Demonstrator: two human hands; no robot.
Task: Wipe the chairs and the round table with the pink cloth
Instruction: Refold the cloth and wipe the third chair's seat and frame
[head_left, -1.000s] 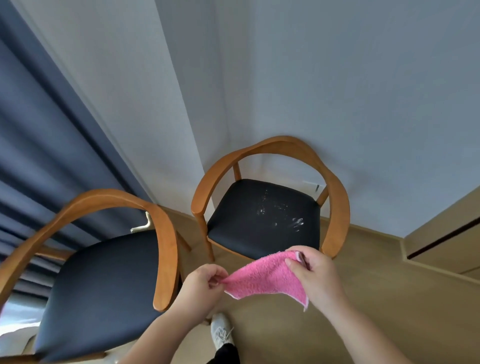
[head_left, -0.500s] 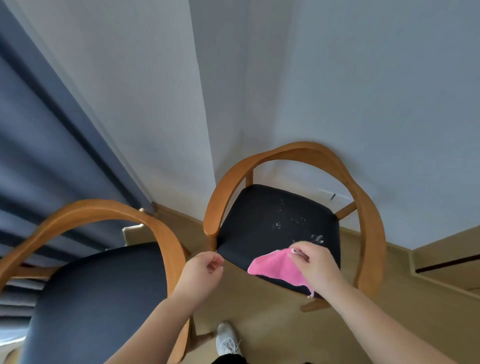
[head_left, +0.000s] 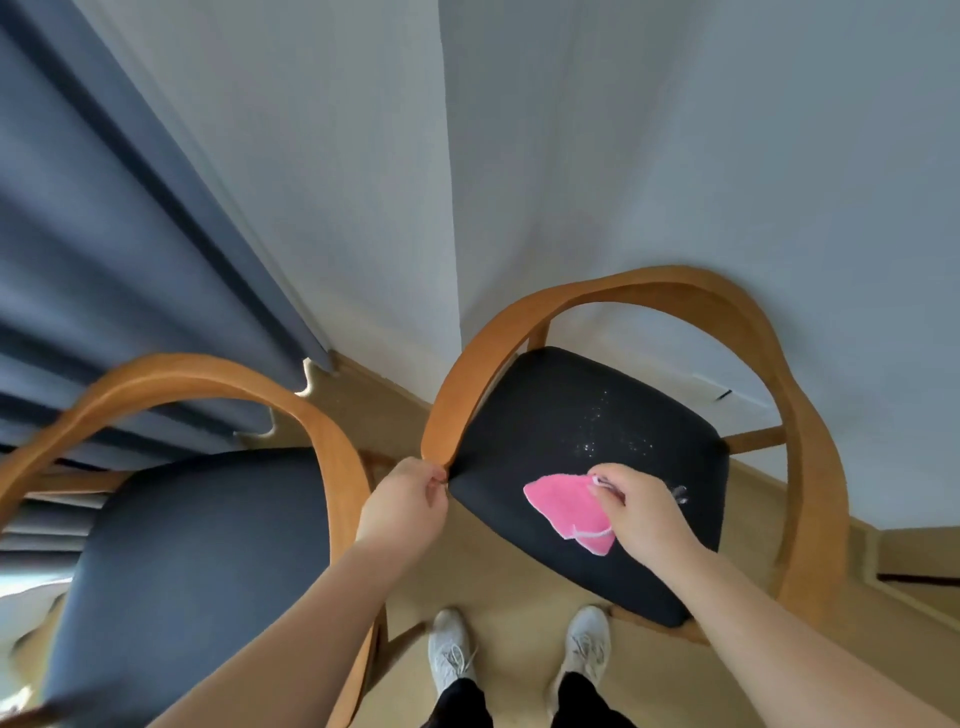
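Your pink cloth (head_left: 569, 512) lies bunched on the black seat (head_left: 519, 426) of the right-hand chair (head_left: 810, 467), in the seat's front half. Your right hand (head_left: 641, 512) pinches its 3 o'clock edge between thumb and fingers. The hand covers that part, so you cannot see how much cloth sits under the palm.

White specks (head_left: 608, 436) dot the seat at 12 o'clock from the cloth, apart from it. Another glinting mark (head_left: 680, 493) shows just past your knuckles at 3 o'clock, too small to make out.

At 9 o'clock from the cloth, your left hand (head_left: 402, 506) has its fingers curled right at the front tip of the chair's wooden armrest (head_left: 467, 374). You cannot tell whether it grips the wood or only touches it.

Farther out at 9 o'clock stands a second chair (head_left: 182, 561), its seat blurred and cut off by the frame edge. A blue curtain (head_left: 104, 260) hangs behind it at 10 o'clock. Your pale shoes (head_left: 449, 654) show at 6 o'clock.
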